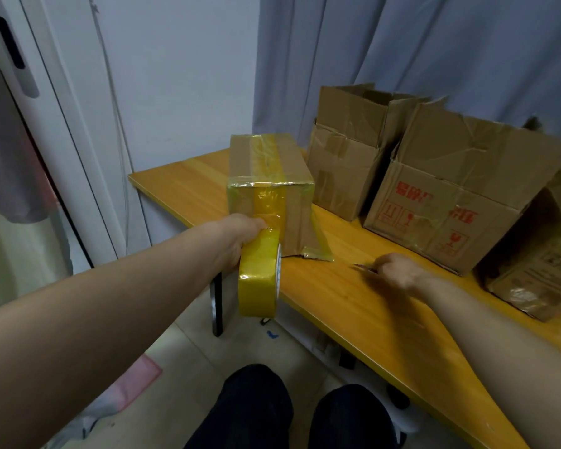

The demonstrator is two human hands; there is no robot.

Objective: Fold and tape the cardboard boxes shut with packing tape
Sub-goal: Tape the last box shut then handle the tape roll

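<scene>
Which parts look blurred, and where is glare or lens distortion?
Head view: motion smears the right hand and its thin tool; the left hand and tape roll are sharp; glare sits on the taped box; the wide lens tilts the door frame.

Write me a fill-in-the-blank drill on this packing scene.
The left hand grips a roll of ____ tape.
The right hand holds a thin blade over the wooden ____.
The big box carries ____ printed symbols.
Missing words: yellow; table; red.
</scene>
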